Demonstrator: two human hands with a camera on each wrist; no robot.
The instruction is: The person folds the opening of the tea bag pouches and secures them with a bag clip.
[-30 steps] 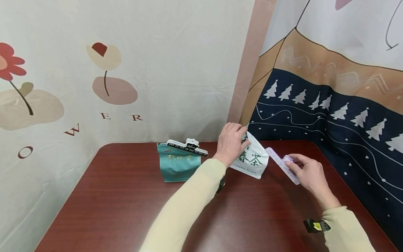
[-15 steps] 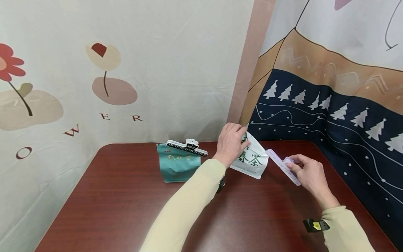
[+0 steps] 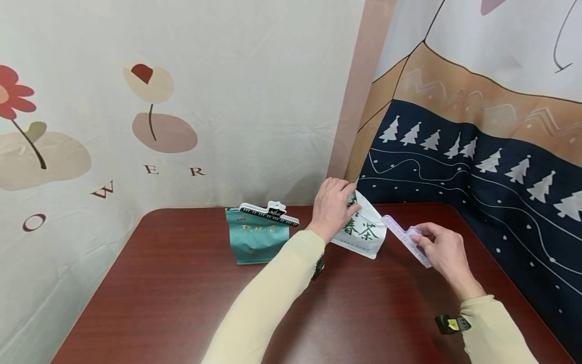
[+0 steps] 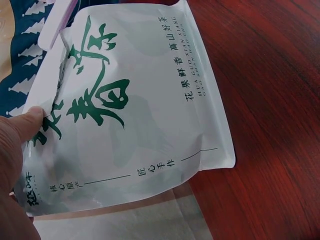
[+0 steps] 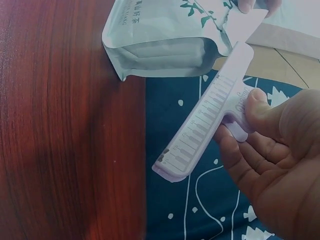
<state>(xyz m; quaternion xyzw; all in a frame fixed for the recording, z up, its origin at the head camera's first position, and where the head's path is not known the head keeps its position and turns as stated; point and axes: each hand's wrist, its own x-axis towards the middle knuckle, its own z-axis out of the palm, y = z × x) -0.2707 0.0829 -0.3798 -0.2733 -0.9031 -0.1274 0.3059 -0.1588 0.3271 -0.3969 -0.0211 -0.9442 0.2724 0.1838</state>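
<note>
My left hand [image 3: 333,207] grips the folded top of a white tea pouch [image 3: 364,228] with green characters, which stands tilted on the table. In the left wrist view, the thumb [image 4: 27,125] presses on the fold of this pouch [image 4: 145,100]. To its right, my right hand [image 3: 445,255] pinches the handle of a lilac bag clip [image 3: 406,240] with a piano-key pattern. Seen from the right wrist, the long jaw of the clip [image 5: 205,117] slants up, and its far end overlaps the pouch's folded corner [image 5: 240,25].
A teal pouch [image 3: 256,237] stands left of my left hand, with a black and white bag clip [image 3: 270,212] across its top. Both pouches are near the back edge of the dark red table [image 3: 173,293]. Printed cloths [image 3: 254,101] hang behind and on the right.
</note>
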